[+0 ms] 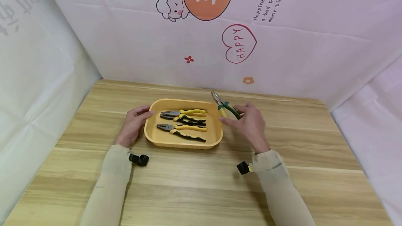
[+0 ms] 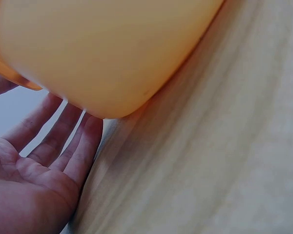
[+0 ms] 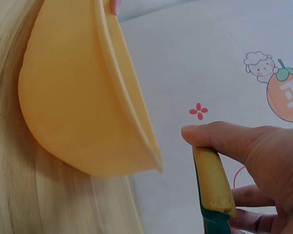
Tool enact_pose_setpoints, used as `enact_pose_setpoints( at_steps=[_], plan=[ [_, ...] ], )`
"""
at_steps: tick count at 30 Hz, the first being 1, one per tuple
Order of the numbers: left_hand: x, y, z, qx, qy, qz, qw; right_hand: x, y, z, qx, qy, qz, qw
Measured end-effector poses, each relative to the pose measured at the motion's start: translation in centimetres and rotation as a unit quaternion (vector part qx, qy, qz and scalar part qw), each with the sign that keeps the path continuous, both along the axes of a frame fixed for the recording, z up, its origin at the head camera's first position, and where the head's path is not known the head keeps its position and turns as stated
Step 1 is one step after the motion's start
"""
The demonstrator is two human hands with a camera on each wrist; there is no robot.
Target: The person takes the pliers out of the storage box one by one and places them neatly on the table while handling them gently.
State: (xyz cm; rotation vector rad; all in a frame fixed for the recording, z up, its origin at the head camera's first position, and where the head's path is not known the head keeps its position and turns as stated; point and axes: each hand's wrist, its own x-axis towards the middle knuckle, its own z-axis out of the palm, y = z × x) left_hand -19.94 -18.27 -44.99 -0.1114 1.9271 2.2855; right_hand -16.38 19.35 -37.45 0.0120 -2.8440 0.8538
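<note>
A yellow plastic basin (image 1: 183, 145) stands on the wooden table, with several pliers lying in it. Their handles are yellow and black; the lower pair of pliers (image 1: 185, 127) lies apart from the overlapping upper ones (image 1: 185, 113). At the basin's left end, my left hand (image 1: 135, 123) holds the wall, thumb over the rim and fingers (image 2: 53, 126) against the outside. Just off the right end, my right hand (image 1: 249, 123) grips combination pliers (image 1: 223, 104) with green and yellow handles. Their metal nose points up and left, above the rim. One handle (image 3: 214, 180) shows below my right thumb.
A white cloth backdrop (image 1: 150, 51) with printed cartoons and lettering rises behind the table (image 1: 188, 191). White cloth (image 1: 41, 79) also hangs at the left side. Small black cameras sit at my left wrist (image 1: 139, 159) and right wrist (image 1: 243, 167).
</note>
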Motion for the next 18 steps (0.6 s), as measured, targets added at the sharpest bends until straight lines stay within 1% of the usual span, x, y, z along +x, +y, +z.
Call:
enact_pose_setpoints(
  at_steps=[5,9,12,18],
  plan=[
    [0.0,0.0,-0.1,0.0,-0.001,0.0,1.0,-0.1,0.6,-0.2,0.006,-0.005,-0.023,0.9997],
    [-0.1,0.0,0.0,-0.001,-0.001,-0.002,1.0,-0.2,1.1,-0.2,0.007,-0.023,-0.044,0.9988],
    [-0.1,0.0,0.0,0.0,-0.002,-0.001,1.0,-0.2,1.4,-0.2,0.002,-0.035,-0.056,0.9978],
    [0.0,0.0,-0.1,0.004,-0.003,0.002,1.0,-0.2,1.9,-0.7,-0.016,-0.059,-0.085,0.9945]
  ],
)
